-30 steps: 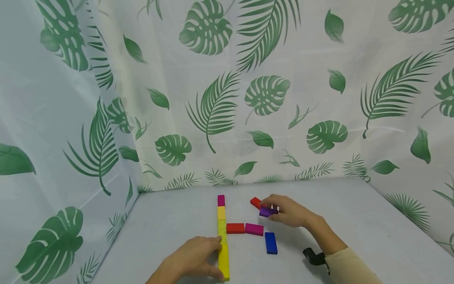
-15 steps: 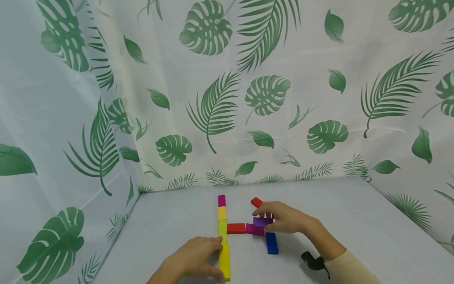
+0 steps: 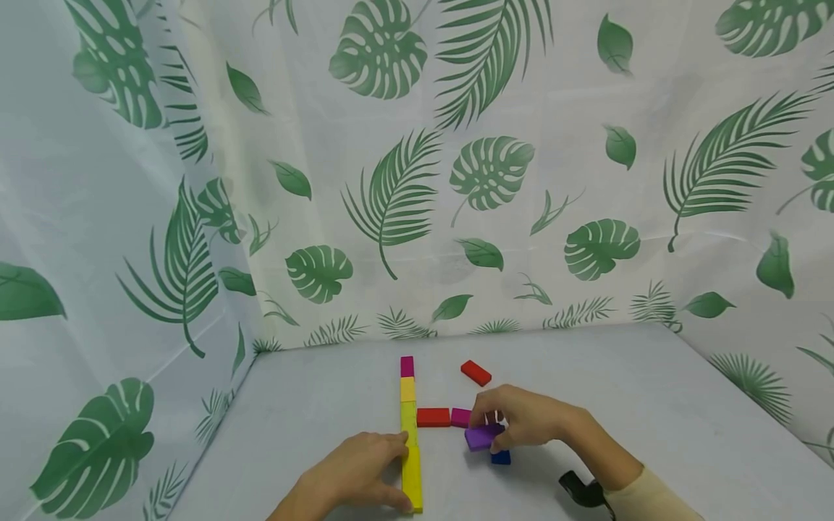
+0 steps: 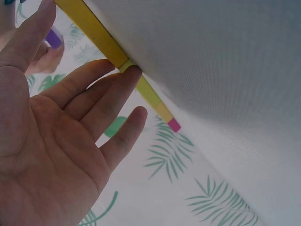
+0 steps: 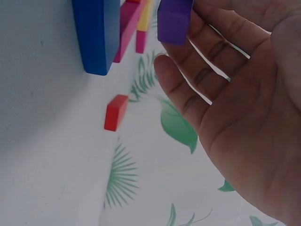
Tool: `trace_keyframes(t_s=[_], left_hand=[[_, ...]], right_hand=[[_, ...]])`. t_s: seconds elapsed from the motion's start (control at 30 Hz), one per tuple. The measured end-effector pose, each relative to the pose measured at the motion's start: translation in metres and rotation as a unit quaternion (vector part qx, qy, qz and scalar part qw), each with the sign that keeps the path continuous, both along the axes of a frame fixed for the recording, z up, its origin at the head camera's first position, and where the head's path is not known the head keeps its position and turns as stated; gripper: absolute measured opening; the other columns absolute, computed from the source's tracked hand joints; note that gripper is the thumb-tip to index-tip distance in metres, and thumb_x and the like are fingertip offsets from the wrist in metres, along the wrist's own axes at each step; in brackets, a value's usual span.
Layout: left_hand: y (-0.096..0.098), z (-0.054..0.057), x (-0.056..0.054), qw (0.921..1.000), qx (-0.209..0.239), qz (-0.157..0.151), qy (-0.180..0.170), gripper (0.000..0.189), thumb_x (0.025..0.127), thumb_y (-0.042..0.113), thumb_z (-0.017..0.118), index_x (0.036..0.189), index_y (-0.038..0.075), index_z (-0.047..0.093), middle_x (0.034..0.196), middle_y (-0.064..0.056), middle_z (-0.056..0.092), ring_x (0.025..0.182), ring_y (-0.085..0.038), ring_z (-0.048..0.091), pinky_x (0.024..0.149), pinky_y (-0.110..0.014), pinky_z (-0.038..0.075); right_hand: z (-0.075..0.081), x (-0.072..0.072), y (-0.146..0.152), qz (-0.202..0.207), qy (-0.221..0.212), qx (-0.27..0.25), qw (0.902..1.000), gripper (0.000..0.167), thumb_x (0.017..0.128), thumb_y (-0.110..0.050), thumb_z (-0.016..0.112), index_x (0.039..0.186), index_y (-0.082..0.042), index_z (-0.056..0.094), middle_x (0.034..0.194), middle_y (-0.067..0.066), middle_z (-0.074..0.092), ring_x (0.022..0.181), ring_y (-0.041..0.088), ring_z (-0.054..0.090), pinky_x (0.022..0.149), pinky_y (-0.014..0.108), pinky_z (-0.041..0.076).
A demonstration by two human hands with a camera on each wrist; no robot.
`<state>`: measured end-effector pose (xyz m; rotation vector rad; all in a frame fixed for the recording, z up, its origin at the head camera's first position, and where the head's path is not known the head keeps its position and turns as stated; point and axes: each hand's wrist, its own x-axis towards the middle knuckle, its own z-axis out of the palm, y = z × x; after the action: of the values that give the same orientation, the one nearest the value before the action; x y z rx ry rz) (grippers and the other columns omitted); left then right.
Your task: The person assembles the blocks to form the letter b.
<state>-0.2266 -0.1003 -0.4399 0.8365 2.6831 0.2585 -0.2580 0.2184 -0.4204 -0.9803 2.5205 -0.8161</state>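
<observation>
My right hand pinches a purple block between thumb and fingers. In the head view the purple block overlaps a blue block; the right wrist view shows it apart from the blue block. My left hand touches a yellow block at the near end of a straight row, its fingers fairly straight. Farther along that row lie a yellow-green block, a light yellow block and a magenta block. A red block and another magenta block branch off rightward.
A loose red block lies slanted behind my right hand. The white table meets leaf-printed curtains at the back and sides. A black device sits at my right wrist, by the sleeve.
My right hand has carried the purple block from beside the loose red block toward me, past the magenta block to over the blue one. The left hand has stayed in place.
</observation>
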Motion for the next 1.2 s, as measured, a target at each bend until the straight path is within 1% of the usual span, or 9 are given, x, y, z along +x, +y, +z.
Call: trace_keyframes(t_s=[0.1, 0.23, 0.4, 0.53, 0.7, 0.77, 0.83, 1.0, 1.2], left_hand=[[0.000, 0.001, 0.000, 1.0000, -0.001, -0.002, 0.004, 0.068, 0.076, 0.063, 0.084, 0.132, 0.027, 0.071, 0.148, 0.006, 0.062, 0.130, -0.013, 0.062, 0.112, -0.041, 0.052], [0.000, 0.001, 0.000, 1.0000, -0.002, -0.005, 0.008, 0.068, 0.076, 0.064, 0.084, 0.132, 0.027, 0.071, 0.148, 0.005, 0.062, 0.131, -0.014, 0.062, 0.112, -0.042, 0.052], [-0.001, 0.001, 0.000, 0.9999, 0.000, -0.007, 0.011, 0.069, 0.076, 0.065, 0.084, 0.132, 0.026, 0.071, 0.148, 0.005, 0.062, 0.131, -0.013, 0.062, 0.112, -0.042, 0.051], [0.000, 0.001, 0.000, 1.0000, 0.000, -0.001, 0.007, 0.069, 0.076, 0.065, 0.084, 0.132, 0.027, 0.071, 0.148, 0.006, 0.062, 0.131, -0.014, 0.062, 0.112, -0.042, 0.051], [0.000, 0.000, -0.001, 1.0000, 0.000, 0.003, 0.003, 0.068, 0.076, 0.064, 0.084, 0.132, 0.027, 0.071, 0.148, 0.007, 0.062, 0.130, -0.014, 0.062, 0.112, -0.042, 0.052], [0.000, -0.001, -0.001, 1.0000, 0.000, 0.004, 0.001, 0.068, 0.076, 0.063, 0.084, 0.132, 0.027, 0.071, 0.147, 0.007, 0.062, 0.130, -0.014, 0.062, 0.112, -0.043, 0.052], [0.000, -0.001, -0.001, 1.0000, 0.000, 0.005, 0.000, 0.067, 0.076, 0.063, 0.085, 0.132, 0.027, 0.071, 0.147, 0.007, 0.063, 0.129, -0.013, 0.062, 0.112, -0.043, 0.052], [0.001, -0.001, 0.000, 1.0000, -0.003, 0.006, 0.002, 0.066, 0.076, 0.061, 0.086, 0.131, 0.027, 0.072, 0.146, 0.007, 0.063, 0.128, -0.013, 0.063, 0.111, -0.043, 0.053], [0.001, -0.001, -0.001, 1.0000, -0.004, 0.004, 0.003, 0.067, 0.076, 0.062, 0.085, 0.131, 0.027, 0.071, 0.146, 0.007, 0.063, 0.129, -0.013, 0.062, 0.112, -0.043, 0.052]], right_hand=[[-0.001, 0.002, -0.001, 0.012, -0.008, -0.006, 0.9999, 0.031, 0.086, -0.018, 0.086, 0.109, -0.034, 0.074, 0.102, -0.019, 0.067, 0.097, 0.004, 0.060, 0.088, 0.025, 0.056], [-0.001, 0.005, -0.003, 0.031, -0.005, -0.004, 0.9995, 0.032, 0.084, -0.017, 0.088, 0.107, -0.033, 0.073, 0.102, -0.020, 0.067, 0.096, 0.002, 0.061, 0.088, 0.023, 0.056], [0.001, 0.012, -0.006, 0.037, -0.019, 0.015, 0.9990, 0.033, 0.083, -0.015, 0.088, 0.107, -0.033, 0.072, 0.101, -0.020, 0.067, 0.093, 0.001, 0.061, 0.086, 0.022, 0.055], [0.001, 0.017, -0.007, 0.042, -0.030, 0.025, 0.9984, 0.033, 0.084, -0.014, 0.087, 0.107, -0.034, 0.072, 0.102, -0.021, 0.067, 0.093, 0.001, 0.061, 0.086, 0.023, 0.056], [-0.003, 0.021, -0.009, 0.061, -0.036, 0.031, 0.9970, 0.042, 0.086, -0.014, 0.085, 0.121, -0.034, 0.073, 0.106, -0.023, 0.067, 0.096, -0.001, 0.060, 0.087, 0.022, 0.056], [-0.005, 0.022, -0.010, 0.074, -0.031, 0.037, 0.9961, 0.046, 0.087, -0.015, 0.084, 0.127, -0.035, 0.073, 0.105, -0.022, 0.066, 0.095, -0.001, 0.059, 0.085, 0.021, 0.055], [-0.007, 0.022, -0.012, 0.086, -0.022, 0.043, 0.9951, 0.047, 0.088, -0.015, 0.083, 0.129, -0.037, 0.074, 0.102, -0.021, 0.064, 0.094, -0.002, 0.057, 0.083, 0.020, 0.054], [-0.008, 0.024, -0.014, 0.088, -0.013, 0.055, 0.9945, 0.045, 0.087, -0.015, 0.084, 0.125, -0.038, 0.076, 0.100, -0.021, 0.062, 0.093, -0.002, 0.055, 0.081, 0.020, 0.053], [-0.009, 0.025, -0.017, 0.084, -0.013, 0.056, 0.9948, 0.039, 0.086, -0.015, 0.085, 0.119, -0.035, 0.078, 0.100, -0.020, 0.065, 0.091, -0.002, 0.057, 0.081, 0.020, 0.054]])
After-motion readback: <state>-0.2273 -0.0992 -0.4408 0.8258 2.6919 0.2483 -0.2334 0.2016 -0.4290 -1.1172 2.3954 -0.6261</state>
